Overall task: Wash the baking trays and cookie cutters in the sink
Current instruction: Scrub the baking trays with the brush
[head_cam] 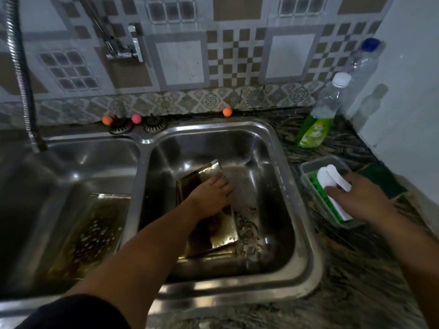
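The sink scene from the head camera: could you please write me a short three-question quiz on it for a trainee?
1. True or false: the left hand rests on a baking tray in the right basin.
2. What does the right hand hold? A) the green soap bottle B) the white-handled brush C) the clear water bottle
3. Fill in: a second baking tray lies in the ____ basin.

Key
1. True.
2. B: the white-handled brush, its fingers round the handle over the grey tub. The green soap bottle stands untouched on the counter.
3. Left.
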